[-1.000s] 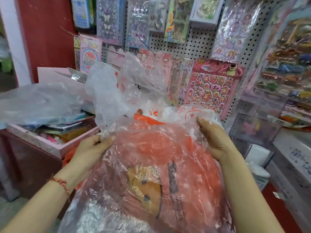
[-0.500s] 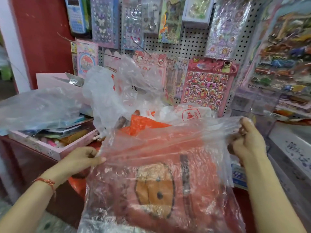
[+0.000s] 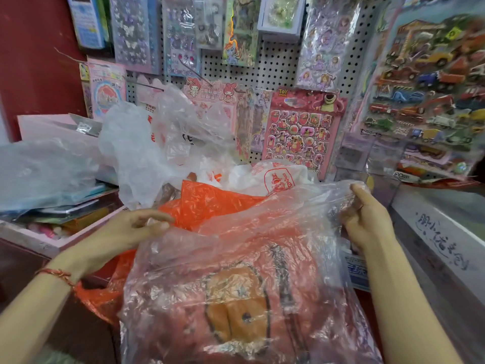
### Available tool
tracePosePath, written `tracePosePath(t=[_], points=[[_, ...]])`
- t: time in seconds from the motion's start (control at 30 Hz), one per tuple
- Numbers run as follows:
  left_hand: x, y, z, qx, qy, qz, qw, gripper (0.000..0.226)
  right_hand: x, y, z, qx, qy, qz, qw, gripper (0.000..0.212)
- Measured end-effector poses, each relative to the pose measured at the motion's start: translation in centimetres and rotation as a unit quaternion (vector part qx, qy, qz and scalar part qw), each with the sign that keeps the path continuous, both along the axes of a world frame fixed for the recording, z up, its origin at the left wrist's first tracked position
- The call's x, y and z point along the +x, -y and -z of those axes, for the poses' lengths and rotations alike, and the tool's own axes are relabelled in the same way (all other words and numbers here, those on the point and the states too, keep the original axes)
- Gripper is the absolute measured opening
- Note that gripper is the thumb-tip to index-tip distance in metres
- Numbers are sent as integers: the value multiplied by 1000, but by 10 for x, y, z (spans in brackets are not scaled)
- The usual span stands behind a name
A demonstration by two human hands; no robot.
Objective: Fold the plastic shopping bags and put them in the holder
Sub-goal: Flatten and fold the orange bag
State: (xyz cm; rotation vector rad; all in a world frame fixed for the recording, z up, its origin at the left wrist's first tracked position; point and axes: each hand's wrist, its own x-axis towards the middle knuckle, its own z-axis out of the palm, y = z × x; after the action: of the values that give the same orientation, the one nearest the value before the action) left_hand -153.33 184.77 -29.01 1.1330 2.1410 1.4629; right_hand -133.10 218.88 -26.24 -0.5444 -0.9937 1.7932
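Note:
A large clear plastic bag (image 3: 262, 232) is stretched out in front of me, over an orange bag (image 3: 210, 203) and a printed orange-brown pattern (image 3: 236, 306) showing through it. My right hand (image 3: 364, 219) grips the clear bag's upper right corner, fingers curled round the bunched film. My left hand (image 3: 131, 229) pinches the bag's upper left edge between thumb and fingers. Behind lie a white bag with red print (image 3: 273, 177) and a crumpled translucent bag (image 3: 147, 148). No bag holder is recognisable in view.
A pink box (image 3: 44, 240) with stationery stands at the left under another clear bag (image 3: 47, 172). A pegboard wall (image 3: 275, 61) hung with sticker sheets is behind. A white counter edge (image 3: 441, 237) runs along the right.
My right hand has carried the bag's corner outward to the right, spreading the clear bag wide. My left hand shifted slightly along the left edge. The view moved a little closer.

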Motion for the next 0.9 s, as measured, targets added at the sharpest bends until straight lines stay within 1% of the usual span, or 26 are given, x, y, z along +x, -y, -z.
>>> tracePosePath(t=[0.03,0.07,0.23,0.3,0.33,0.37,0.43,0.47,0.53,0.6,0.63,0.67,0.7,0.73,0.77,0.8,0.83,0.87,0.9], points=[[-2,2,2,-16,3,3,1000,70,1,-1,0,-3,7,6,1000,20],[-4,4,3,-30,3,-2,1000,76,3,-1,0,-9,7,14,1000,18],[-4,12,1,-71,1,5,997,72,4,-4,2,-8,22,20,1000,14],[-12,21,3,-86,-43,-20,995,71,9,1,-2,-17,15,23,999,17],[-17,27,3,-96,-66,-40,992,68,13,3,-5,-21,13,38,999,17],[-22,31,2,-101,-86,-67,989,56,16,3,-6,-20,26,58,998,17],[-32,36,2,-87,-89,-113,986,24,21,6,-9,-16,59,78,995,18],[-34,36,3,-81,-86,-125,985,21,22,10,-11,-14,67,71,995,18],[-36,35,9,-86,-76,-127,985,23,23,16,-15,-4,91,45,995,17],[-36,33,13,-95,-47,-114,988,23,24,21,-18,22,147,45,988,19],[-35,32,14,-98,-39,-111,988,25,26,22,-19,65,216,74,971,22],[-35,32,15,-96,-45,-116,988,27,28,23,-21,127,311,132,933,25],[-37,29,16,-84,-63,-127,986,29,30,24,-24,197,403,216,867,26],[-36,27,15,-68,-85,-142,984,28,32,28,-31,257,462,304,793,27],[-34,24,14,-47,-104,-156,981,26,31,37,-41,303,474,358,745,32],[-31,22,13,-24,-114,-165,979,25,29,49,-51,353,453,374,728,37],[-29,20,11,1,-112,-169,979,25,23,64,-61,422,422,360,717,38],[-28,18,10,22,-105,-171,979,25,14,83,-69,498,399,317,702,35],[-27,17,8,37,-100,-172,979,25,2,104,-72,565,374,237,696,28]])
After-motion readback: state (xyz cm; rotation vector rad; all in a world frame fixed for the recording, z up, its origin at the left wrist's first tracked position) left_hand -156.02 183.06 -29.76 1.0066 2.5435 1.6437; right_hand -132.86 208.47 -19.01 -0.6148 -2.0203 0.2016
